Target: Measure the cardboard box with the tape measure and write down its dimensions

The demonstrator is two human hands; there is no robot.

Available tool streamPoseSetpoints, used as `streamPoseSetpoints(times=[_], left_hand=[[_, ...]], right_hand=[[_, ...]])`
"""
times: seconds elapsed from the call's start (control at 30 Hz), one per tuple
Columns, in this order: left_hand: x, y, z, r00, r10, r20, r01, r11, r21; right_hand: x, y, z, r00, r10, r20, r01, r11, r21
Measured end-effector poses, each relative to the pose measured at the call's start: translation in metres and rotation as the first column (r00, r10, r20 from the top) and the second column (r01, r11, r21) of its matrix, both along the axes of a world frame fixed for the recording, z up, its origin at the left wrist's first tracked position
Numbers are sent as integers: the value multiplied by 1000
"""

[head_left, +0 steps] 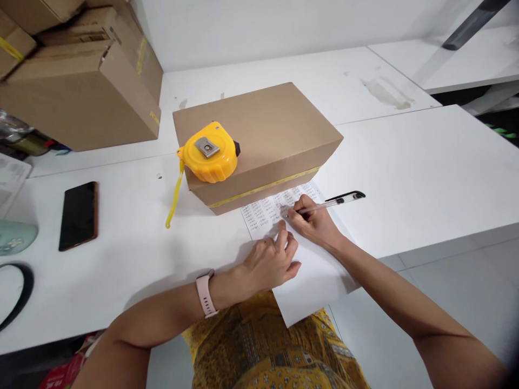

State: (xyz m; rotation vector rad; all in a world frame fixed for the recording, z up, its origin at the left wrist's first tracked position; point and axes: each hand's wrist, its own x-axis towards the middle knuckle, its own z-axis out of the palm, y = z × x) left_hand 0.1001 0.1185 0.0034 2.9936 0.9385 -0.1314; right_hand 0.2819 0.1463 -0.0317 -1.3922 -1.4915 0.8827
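A pen [336,201] with a clear barrel and black clip is held in my right hand [318,221], its tip on a white sheet of paper [308,281]. Rows of small handwriting cover the paper's upper part, and its lower end hangs over the table edge. My left hand [270,256] rests on the sheet, index finger stretched toward the pen tip and the other fingers loosely bent, holding nothing. Just beyond both hands, a closed cardboard box [263,124] lies over the sheet's far end. On top of the box sits a yellow tape measure [211,154] with a yellow strap.
Larger cardboard boxes [81,97] are stacked at the back left. A dark phone [79,216] lies on the white table [133,270], with a pale green container [16,237] and a black-rimmed round object [26,297] at the left edge. A dark post [472,27] stands at the back right.
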Motion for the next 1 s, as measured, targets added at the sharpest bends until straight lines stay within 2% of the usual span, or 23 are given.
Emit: streamPoseSetpoints(times=[0.3,0.83,1.0], left_hand=[[0,0,-2,1000,1,-10,-1,1000,-4],[-1,0,-5,1000,-9,16,8,999,33],[-1,-1,-4,1000,-8,14,7,999,37]], right_hand=[[1,2,-1,1000,-17,20,16,998,56],[3,3,-1,999,-34,24,32,997,76],[2,3,-1,1000,-21,5,21,999,41]])
